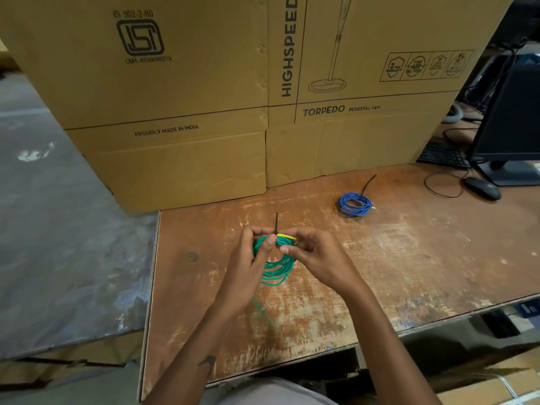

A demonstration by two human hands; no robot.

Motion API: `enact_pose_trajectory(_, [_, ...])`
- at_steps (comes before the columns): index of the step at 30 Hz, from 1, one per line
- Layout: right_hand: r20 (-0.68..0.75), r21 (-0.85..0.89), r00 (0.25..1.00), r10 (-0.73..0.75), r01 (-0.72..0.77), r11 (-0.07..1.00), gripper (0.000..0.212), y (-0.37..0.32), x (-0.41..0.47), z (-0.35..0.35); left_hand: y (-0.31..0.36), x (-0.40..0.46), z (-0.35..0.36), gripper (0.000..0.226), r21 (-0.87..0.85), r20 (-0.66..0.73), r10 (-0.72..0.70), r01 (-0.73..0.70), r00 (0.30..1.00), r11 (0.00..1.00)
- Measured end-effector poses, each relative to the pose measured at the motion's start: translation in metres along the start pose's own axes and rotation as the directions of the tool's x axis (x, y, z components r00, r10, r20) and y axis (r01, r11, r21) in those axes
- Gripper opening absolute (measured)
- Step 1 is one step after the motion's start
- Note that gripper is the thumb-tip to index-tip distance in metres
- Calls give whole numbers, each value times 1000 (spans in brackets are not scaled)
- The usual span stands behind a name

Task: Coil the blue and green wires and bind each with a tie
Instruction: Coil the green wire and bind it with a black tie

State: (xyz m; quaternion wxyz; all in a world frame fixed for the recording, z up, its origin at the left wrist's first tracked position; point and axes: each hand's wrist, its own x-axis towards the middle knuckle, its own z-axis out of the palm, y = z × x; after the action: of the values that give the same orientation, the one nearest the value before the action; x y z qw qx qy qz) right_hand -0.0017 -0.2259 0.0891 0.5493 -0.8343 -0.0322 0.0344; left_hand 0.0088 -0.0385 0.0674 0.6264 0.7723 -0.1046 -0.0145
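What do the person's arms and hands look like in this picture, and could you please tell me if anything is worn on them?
Both forearms are bare up to the bottom edge of the picture, with no sleeves in sight. The left hand and the right hand wear no gloves, and no rings, watch or bracelet show. The left forearm carries a small dark tattoo-like mark on its inner side. The fingers are bare.

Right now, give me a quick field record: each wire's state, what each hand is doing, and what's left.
blue wire: coiled, lying on the table, a black tie sticking out of it
green wire: coiled, held above the table, a loose end trailing toward the person
left hand: grips the green coil's top
right hand: pinches the coil beside a yellow piece
second tie: black, upright between the hands at the coil's top
left to do: green tie looks not yet finished; cannot tell how tight
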Motion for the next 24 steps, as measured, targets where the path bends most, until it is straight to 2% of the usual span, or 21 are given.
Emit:
enact_pose_trajectory(3, [-148,55,989,-27,35,998,27,5,-2,6,-5,-2,1,20,105,-14,19,-17,1000,994])
enact_pose_trajectory(5, [-204,109,978,-34,57,992,25,5,-4,8,-10,-4,1,26,140,1,-16,16,1000,990])
enact_pose_trajectory(8, [-260,122,965,-27,60,991,29,5,-7,20,-10,-7,9,23,-29,12,-150,151,989,988])
enact_pose_trajectory(10, [-306,76,952,-31,57,995,30,7,-9,29,-6,-6,18,18,-174,-52,-259,246,965,954])
enact_pose_trajectory(12, [-329,26,944,-28,38,999,29,7,-9,36,-5,-4,24,13,-346,-73,-384,337,921,876])
enact_pose_trajectory(15, [-310,14,951,2,2,1000,28,4,-7,40,-3,1,26,13,-552,-1,-502,418,865,721])
enact_pose_trajectory(21, [-410,300,894,179,-53,952,27,7,-9,47,5,5,20,12,-643,83,-597,500,798,580])
enact_pose_trajectory(23, [-392,320,900,192,-63,945,26,5,-10,48,3,3,21,14,-617,59,-592,495,804,611])
enact_pose_trajectory(24, [-374,320,906,199,-75,944,26,6,-10,48,1,3,23,17,-588,-1,-568,459,823,666])
